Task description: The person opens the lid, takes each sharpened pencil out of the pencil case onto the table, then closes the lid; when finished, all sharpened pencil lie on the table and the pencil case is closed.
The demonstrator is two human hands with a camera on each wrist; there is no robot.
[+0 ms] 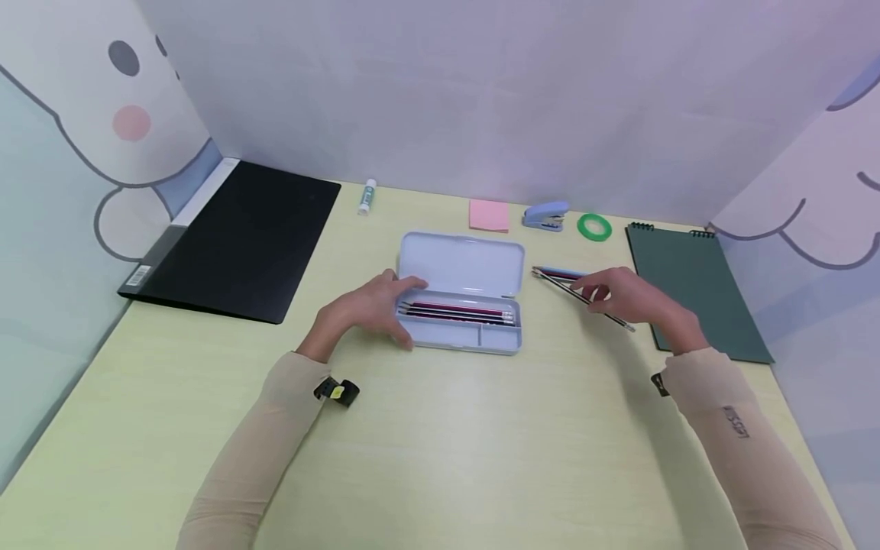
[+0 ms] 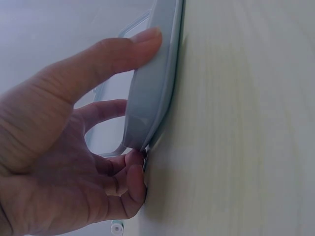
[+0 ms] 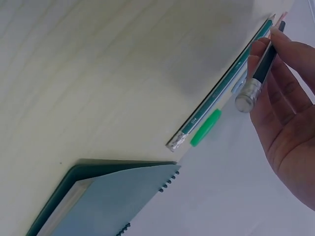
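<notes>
A pale blue pencil case (image 1: 433, 334) lies on the table with its lid (image 1: 462, 263) raised. Several pencils (image 1: 457, 311) rest in its back compartment; the front one has a divider. My left hand (image 1: 374, 304) grips the case's left end, and in the left wrist view the thumb (image 2: 142, 49) lies along the outer wall. To the right of the case, my right hand (image 1: 622, 296) pinches a dark pencil (image 3: 263, 66), its eraser end outward and tilted towards me. Beneath that hand, more pencils (image 3: 221, 83) lie on the table, partly hidden.
At left lies a black folder (image 1: 254, 237). Along the back are a glue stick (image 1: 367, 196), pink sticky notes (image 1: 489, 215), a blue stapler (image 1: 546, 215) and a green tape roll (image 1: 594, 227). A dark green spiral notebook (image 1: 694, 290) lies right, beside my right wrist.
</notes>
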